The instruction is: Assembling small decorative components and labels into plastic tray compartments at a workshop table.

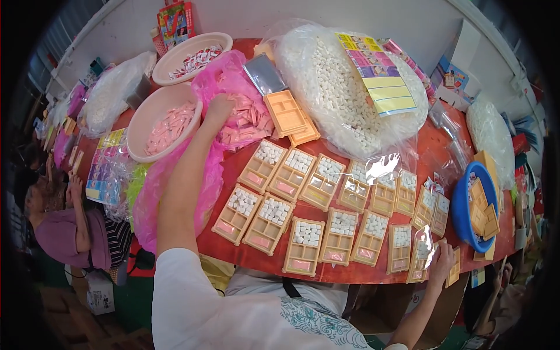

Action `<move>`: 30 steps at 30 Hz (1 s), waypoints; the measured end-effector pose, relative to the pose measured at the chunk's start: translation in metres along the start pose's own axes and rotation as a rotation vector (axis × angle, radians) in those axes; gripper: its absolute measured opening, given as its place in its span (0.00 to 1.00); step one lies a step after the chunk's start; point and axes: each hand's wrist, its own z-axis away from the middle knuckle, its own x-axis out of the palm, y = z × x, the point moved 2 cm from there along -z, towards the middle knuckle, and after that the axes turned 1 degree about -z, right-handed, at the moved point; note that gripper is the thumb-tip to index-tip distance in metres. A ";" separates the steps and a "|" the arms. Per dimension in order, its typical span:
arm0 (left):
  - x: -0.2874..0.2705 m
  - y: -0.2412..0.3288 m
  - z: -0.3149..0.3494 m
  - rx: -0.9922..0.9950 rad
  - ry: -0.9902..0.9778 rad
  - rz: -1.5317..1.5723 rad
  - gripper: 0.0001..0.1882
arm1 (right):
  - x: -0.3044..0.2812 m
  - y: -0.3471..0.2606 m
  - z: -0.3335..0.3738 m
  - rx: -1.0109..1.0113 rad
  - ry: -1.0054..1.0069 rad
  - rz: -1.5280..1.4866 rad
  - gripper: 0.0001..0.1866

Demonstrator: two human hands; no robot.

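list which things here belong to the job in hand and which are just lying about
Seemingly part of the job:
compartment trays
white cubes
pink packets, left hand at them
right hand by the near row's right end

Seemingly just lying about:
red printed bag at the back
white box at lower left

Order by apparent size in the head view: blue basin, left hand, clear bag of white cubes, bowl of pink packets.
Clear bag of white cubes
Bowl of pink packets
Blue basin, somewhat smaller
Left hand
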 end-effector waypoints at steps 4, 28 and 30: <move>-0.007 -0.004 0.030 -0.372 -0.163 0.878 0.13 | -0.016 -0.060 -0.019 -0.102 0.039 -0.129 0.07; 0.153 0.263 0.289 -0.670 -1.197 1.531 0.09 | 0.012 -0.160 0.003 0.174 -0.241 -1.113 0.05; 0.159 0.271 0.295 -0.674 -1.244 1.521 0.09 | 0.011 -0.132 0.003 0.217 -0.054 -1.078 0.04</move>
